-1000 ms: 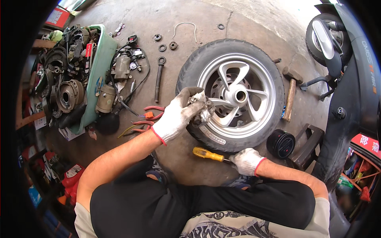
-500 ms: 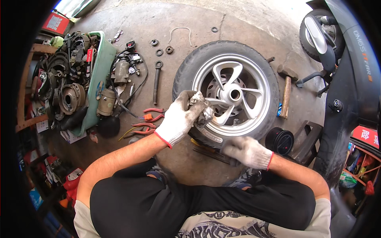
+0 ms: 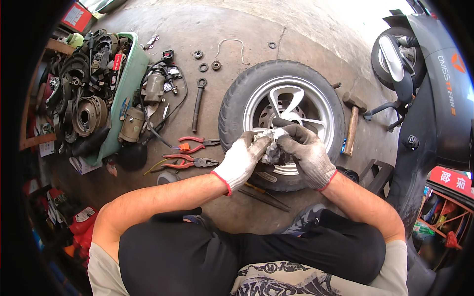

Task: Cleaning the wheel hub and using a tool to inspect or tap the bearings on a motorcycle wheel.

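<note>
Both my hands wear white knit gloves with grey-soiled fingers. My left hand (image 3: 241, 160) is closed on a crumpled, dirty white-and-grey rag (image 3: 272, 148), which might be paper. My right hand (image 3: 311, 157) pinches the same rag from the other side, its fingers bent over the top. Whatever the rag may wrap is hidden. Below and behind the hands a scooter wheel (image 3: 234, 111) lies flat on the floor, with a black tyre and silver spokes. The hands cover its near-left part and most of its hub.
Left of the wheel lie pliers (image 3: 197, 162), a long bolt (image 3: 198, 104) and a bearing (image 3: 216, 65). A green bin (image 3: 129, 74) of used parts stands farther left. On the right are a hammer (image 3: 352, 123), a black metal stand (image 3: 377, 175) and a dark scooter (image 3: 419, 118).
My right hand has come up and left from near the tyre's lower edge to grip the rag. My left hand has shifted right with the rag. The view has shifted slightly.
</note>
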A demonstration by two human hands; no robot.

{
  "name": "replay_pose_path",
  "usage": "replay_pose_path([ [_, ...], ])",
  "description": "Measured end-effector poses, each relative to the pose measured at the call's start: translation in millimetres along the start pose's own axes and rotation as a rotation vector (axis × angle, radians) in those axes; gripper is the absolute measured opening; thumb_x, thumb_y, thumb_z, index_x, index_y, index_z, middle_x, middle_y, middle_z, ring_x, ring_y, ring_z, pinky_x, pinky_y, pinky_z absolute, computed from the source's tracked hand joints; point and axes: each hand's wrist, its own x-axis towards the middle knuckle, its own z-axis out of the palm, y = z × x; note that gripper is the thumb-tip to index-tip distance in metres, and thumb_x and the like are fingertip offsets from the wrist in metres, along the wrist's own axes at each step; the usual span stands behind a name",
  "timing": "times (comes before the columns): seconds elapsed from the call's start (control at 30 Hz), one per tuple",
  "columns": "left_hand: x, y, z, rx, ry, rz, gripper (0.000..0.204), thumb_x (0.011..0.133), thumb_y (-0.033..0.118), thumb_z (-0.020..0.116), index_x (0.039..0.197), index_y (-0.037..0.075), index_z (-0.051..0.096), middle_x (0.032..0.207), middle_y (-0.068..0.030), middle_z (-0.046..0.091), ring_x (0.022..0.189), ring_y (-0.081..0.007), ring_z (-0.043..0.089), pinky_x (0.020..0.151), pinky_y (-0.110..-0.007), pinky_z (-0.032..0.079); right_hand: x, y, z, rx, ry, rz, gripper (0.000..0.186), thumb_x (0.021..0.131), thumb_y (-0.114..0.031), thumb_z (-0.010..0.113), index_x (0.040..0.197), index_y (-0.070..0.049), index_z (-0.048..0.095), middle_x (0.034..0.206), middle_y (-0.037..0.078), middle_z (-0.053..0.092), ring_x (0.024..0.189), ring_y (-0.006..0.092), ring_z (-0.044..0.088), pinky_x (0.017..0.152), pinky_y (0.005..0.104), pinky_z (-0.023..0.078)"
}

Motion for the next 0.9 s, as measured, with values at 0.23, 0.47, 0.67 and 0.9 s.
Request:
replay_pose_path([
  [0.23,3.3,15.6,14.5,0.017,0.082,-0.119,0.042,0.104,0.031,0.054,0.126,-0.004,0.061,0.098,-0.0104,0.068,0.092,-0.0149,0.06,0.083,-0.03,0.049,7.7,15.2,16.0,0.167,0.071,-0.073,0.019,0.1,-0.007,0.061,0.116,0.002,0.067,0.101,0.005,0.071,0.092,0.0108,0.066,0.084,0.027,0.054],
  [0.47,3.6,24.1,10.3,0.055,0.084,-0.169,0.042,0.101,0.021,0.06,0.131,-0.008,0.055,0.1,-0.0093,0.07,0.09,-0.0167,0.065,0.081,-0.03,0.053,9.0,18.7,15.0,0.373,0.071,-0.051,0.026,0.101,-0.008,0.059,0.124,0.002,0.064,0.11,0.008,0.07,0.098,0.0128,0.066,0.088,0.0281,0.054],
  [0.67,11.7,9.1,9.6,0.119,0.07,-0.069,0.032,0.102,0.025,0.062,0.117,-0.003,0.067,0.095,-0.0115,0.072,0.086,-0.0141,0.066,0.077,-0.03,0.052,6.3,21.4,14.0,0.055,0.058,-0.051,0.042,0.1,-0.009,0.061,0.139,0.006,0.054,0.125,0.01,0.065,0.111,0.0133,0.062,0.097,0.0291,0.05],
  [0.9,27.7,21.7,-38.1,0.929,0.166,0.777,0.064,0.08,0.019,0.077,0.139,0.007,0.054,0.138,-0.0191,0.053,0.132,-0.041,0.049,0.107,-0.052,0.043,10.1,-35.9,-76.3,-1.502,0.132,-0.44,0.036,0.09,-0.01,0.058,0.124,-0.012,0.068,0.107,0.019,0.067,0.1,0.0361,0.068,0.088,0.047,0.055],
])
